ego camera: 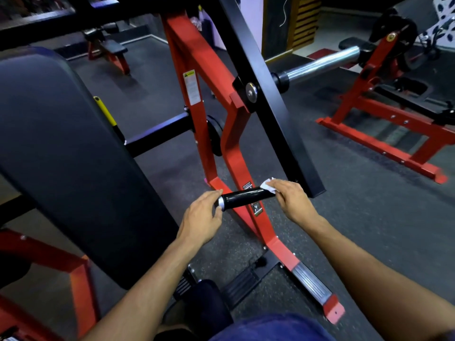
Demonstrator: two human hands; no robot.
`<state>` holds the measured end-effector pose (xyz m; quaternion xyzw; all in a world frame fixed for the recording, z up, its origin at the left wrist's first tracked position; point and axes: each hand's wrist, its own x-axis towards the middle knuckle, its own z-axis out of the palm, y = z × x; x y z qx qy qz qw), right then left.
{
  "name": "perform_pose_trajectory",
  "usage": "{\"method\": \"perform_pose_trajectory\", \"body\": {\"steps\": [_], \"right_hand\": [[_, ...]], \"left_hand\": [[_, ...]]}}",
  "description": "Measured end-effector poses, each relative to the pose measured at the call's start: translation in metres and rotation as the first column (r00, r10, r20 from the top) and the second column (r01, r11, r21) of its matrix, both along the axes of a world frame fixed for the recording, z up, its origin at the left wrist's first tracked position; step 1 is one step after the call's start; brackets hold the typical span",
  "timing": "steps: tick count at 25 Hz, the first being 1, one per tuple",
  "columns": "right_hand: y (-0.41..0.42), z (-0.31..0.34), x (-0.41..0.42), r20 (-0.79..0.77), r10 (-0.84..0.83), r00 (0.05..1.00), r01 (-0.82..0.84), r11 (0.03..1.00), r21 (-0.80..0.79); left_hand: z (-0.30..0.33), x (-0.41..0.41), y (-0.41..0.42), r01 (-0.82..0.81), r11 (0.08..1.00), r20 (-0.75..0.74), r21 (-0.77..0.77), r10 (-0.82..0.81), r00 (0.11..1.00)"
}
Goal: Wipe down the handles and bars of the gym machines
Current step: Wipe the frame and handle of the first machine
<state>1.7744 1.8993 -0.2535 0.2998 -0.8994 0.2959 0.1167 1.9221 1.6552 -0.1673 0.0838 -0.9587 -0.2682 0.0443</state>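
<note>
A short black handle (246,198) with a silver end cap juts from the lower end of a slanted black lever arm (275,107) on a red machine frame (236,153). My left hand (202,217) holds the handle's near end, fingers and thumb around the silver cap. My right hand (289,200) grips a small white cloth (267,185) and presses it against the handle's far end, where the handle meets the lever arm.
A big dark back pad (61,156) fills the left. A chrome weight peg (322,64) sticks out from the lever arm. Another red machine (384,114) stands at the right, a bench (110,50) at the back left. Dark rubber floor (344,205) surrounds the frame's footplate (311,284).
</note>
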Motion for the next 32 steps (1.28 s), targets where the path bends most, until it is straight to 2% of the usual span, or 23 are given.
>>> {"method": "perform_pose_trajectory", "body": {"steps": [3, 7, 9, 10, 12, 13, 14, 15, 17, 19, 21, 22, 23, 25, 28, 31, 32], "right_hand": [[-0.006, 0.006, -0.004, 0.036, -0.017, 0.999, 0.018, 1.000, -0.006], [-0.007, 0.027, -0.043, 0.360, -0.147, 0.921, 0.088, 0.980, 0.177], [-0.006, 0.026, -0.046, 0.378, -0.219, 0.900, 0.141, 0.965, 0.222], [-0.005, 0.022, -0.040, 0.318, -0.218, 0.923, 0.162, 0.968, 0.194], [0.003, 0.009, -0.011, 0.179, -0.169, 0.969, 0.166, 0.986, 0.034], [0.010, 0.001, 0.008, 0.164, -0.164, 0.973, 0.178, 0.981, -0.075], [0.016, -0.005, 0.027, 0.213, -0.200, 0.956, 0.243, 0.949, -0.200], [0.020, -0.010, 0.044, 0.325, -0.261, 0.909, 0.364, 0.877, -0.313], [0.018, -0.015, 0.064, 0.590, -0.299, 0.750, 0.616, 0.642, -0.457], [0.003, -0.014, 0.061, 0.774, -0.195, 0.602, 0.775, 0.377, -0.508], [-0.021, -0.003, 0.049, 0.874, -0.001, 0.486, 0.870, 0.097, -0.484], [-0.036, 0.003, 0.046, 0.888, 0.072, 0.455, 0.890, 0.012, -0.456], [-0.051, 0.007, 0.046, 0.893, 0.099, 0.438, 0.898, -0.012, -0.439], [-0.082, 0.015, 0.057, 0.885, 0.081, 0.459, 0.883, 0.071, -0.464], [-0.101, 0.018, 0.080, 0.811, -0.018, 0.585, 0.773, 0.316, -0.550], [-0.071, 0.011, 0.069, 0.564, -0.233, 0.793, 0.560, 0.644, -0.521], [-0.058, 0.008, 0.059, 0.469, -0.288, 0.835, 0.514, 0.713, -0.477]], "left_hand": [[0.004, -0.002, -0.001, -0.006, 1.000, 0.014, -0.026, 0.006, 1.000], [0.012, -0.007, -0.005, 0.000, 0.994, 0.048, -0.108, 0.005, 0.999], [0.013, -0.008, -0.004, 0.014, 0.986, 0.061, -0.168, -0.003, 0.998], [0.013, -0.008, -0.003, 0.020, 0.981, 0.069, -0.192, -0.006, 0.998], [0.012, -0.008, -0.002, 0.026, 0.974, 0.090, -0.224, -0.006, 0.996], [0.011, -0.007, -0.001, 0.025, 0.973, 0.096, -0.228, -0.003, 0.995], [0.010, -0.006, 0.000, 0.024, 0.974, 0.098, -0.224, -0.002, 0.995], [0.010, -0.005, 0.000, 0.022, 0.976, 0.092, -0.217, -0.002, 0.996], [0.010, -0.004, 0.000, 0.021, 0.979, 0.073, -0.205, -0.006, 0.997], [0.010, -0.004, -0.001, 0.022, 0.981, 0.055, -0.191, -0.012, 0.998], [0.012, -0.004, -0.001, 0.018, 0.983, 0.041, -0.183, -0.011, 0.999], [0.013, -0.004, -0.001, 0.018, 0.983, 0.038, -0.185, -0.011, 0.999], [0.013, -0.004, -0.001, 0.020, 0.982, 0.036, -0.188, -0.014, 0.999], [0.013, -0.003, -0.001, 0.026, 0.982, 0.039, -0.189, -0.019, 0.999], [0.012, -0.004, -0.002, 0.014, 0.983, 0.040, -0.185, -0.007, 0.999], [0.012, -0.005, -0.002, 0.013, 0.982, 0.053, -0.187, -0.003, 0.999], [0.012, -0.005, -0.002, 0.014, 0.982, 0.055, -0.187, -0.004, 0.998]]}}
